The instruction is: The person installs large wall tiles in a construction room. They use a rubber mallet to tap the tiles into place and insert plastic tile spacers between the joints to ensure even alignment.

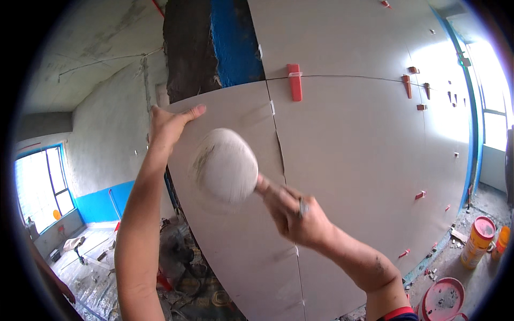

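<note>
My right hand (pixel 300 215) is wrapped round the handle of a white-headed mallet (pixel 227 166), a ring on one finger. The mallet head is blurred by motion in front of a large pale wall tile (pixel 230 230); whether it touches the tile I cannot tell. At that tile's upper left corner, my left hand (pixel 170 124) grips the edge, thumb stretched along the front face and the other fingers mostly hidden. Small white clips (pixel 272 108) sit in the joint to the right. A red wedge (pixel 294 83) is pushed through a clip on the horizontal joint.
Dark grey mortar (pixel 188 48) and a blue coated strip (pixel 230 40) show above the tile. More wedges (pixel 407 86) dot the tiled wall at right. A pink-rimmed bucket (pixel 443 300) and a yellow tub (pixel 477 243) stand at lower right. Debris covers the floor; a window (pixel 45 184) is far left.
</note>
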A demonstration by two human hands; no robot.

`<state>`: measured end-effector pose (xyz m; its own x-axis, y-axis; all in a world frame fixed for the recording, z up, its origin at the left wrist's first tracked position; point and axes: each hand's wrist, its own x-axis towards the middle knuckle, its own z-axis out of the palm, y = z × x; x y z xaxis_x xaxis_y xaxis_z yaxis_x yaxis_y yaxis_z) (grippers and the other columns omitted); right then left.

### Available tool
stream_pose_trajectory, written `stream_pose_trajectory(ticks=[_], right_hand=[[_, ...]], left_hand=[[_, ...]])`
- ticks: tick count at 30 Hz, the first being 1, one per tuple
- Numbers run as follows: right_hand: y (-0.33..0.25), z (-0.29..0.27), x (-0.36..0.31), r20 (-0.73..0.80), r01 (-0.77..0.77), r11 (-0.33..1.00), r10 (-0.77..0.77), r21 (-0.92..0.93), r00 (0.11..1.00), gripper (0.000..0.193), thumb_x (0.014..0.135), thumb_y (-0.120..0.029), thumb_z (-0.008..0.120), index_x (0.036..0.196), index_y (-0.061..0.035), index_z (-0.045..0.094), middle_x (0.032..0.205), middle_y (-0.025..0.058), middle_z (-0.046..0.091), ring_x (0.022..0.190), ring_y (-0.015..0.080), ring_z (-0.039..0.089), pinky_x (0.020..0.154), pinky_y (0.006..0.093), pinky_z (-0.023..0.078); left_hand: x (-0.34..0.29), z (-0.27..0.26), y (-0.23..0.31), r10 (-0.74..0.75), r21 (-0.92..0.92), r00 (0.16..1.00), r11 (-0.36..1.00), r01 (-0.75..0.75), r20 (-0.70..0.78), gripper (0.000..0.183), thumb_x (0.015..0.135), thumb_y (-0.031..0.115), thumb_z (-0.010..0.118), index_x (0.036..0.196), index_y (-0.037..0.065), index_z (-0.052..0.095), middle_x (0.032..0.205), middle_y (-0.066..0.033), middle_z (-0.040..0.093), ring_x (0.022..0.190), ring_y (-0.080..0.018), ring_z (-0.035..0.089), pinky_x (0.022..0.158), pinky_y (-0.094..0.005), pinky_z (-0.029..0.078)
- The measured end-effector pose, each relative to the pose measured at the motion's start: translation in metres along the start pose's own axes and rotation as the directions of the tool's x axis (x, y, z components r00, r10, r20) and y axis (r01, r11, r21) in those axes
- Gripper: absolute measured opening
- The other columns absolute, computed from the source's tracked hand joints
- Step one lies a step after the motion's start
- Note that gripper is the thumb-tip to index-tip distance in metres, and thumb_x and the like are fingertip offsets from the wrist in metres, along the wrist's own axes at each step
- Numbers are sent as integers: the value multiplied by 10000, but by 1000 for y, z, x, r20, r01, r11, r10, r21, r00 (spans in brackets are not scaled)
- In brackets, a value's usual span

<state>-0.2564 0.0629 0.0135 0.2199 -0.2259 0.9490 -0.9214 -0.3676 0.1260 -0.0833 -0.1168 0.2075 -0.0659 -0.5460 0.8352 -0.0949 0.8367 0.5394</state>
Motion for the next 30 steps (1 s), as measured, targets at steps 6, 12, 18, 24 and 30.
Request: stream_pose_trajectory(ticks=[6, 12, 18, 24, 30], right_hand=[[-1, -12, 24, 47, -37, 999, 36, 13, 998, 567, 981, -146, 528, 1501, -246, 326, 834, 214, 667, 635, 350, 675, 519, 431, 573], [22, -15, 37, 131, -116, 992, 120, -40, 984, 594, 993, -198, 511, 1524, -291, 260, 808, 197, 653, 602, 349, 670, 497, 445, 574], [24, -27, 30, 262, -275, 952, 302, -134, 917, 514, 987, -118, 512, 1474, -200, 372, 922, 202, 691, 672, 341, 684, 603, 421, 588], [13, -31, 32, 174, -196, 978, 206, -70, 963, 504, 993, -117, 505, 1472, -201, 374, 958, 189, 700, 718, 353, 694, 658, 433, 599], [37, -29, 16, 137, -208, 968, 227, -142, 964, 521, 1019, -220, 470, 1510, -256, 299, 765, 171, 650, 561, 329, 647, 514, 455, 555]], left_hand=[[-1, 3, -3, 57, -41, 998, 997, -59, -37, 882, 593, 384, 931, 1120, -183, 508, 997, -302, 653, 910, -322, 685, 786, -397, 564], [7, -1, -10, 94, -94, 994, 992, -89, 52, 895, 600, 390, 932, 1088, -213, 486, 1007, -286, 653, 896, -311, 678, 813, -402, 552], [-5, 5, 1, 44, -26, 995, 999, -46, -85, 889, 598, 365, 938, 1077, -207, 453, 981, -295, 649, 835, -298, 691, 705, -388, 578], [-2, 3, -3, 61, -26, 993, 998, -64, -96, 926, 602, 371, 931, 1123, -182, 402, 1044, -317, 613, 873, -315, 691, 719, -388, 583], [4, 7, -4, -14, 77, 993, 997, 23, -121, 1115, 536, 460, 940, 1220, -202, 360, 1076, -333, 610, 934, -363, 681, 803, -404, 572]])
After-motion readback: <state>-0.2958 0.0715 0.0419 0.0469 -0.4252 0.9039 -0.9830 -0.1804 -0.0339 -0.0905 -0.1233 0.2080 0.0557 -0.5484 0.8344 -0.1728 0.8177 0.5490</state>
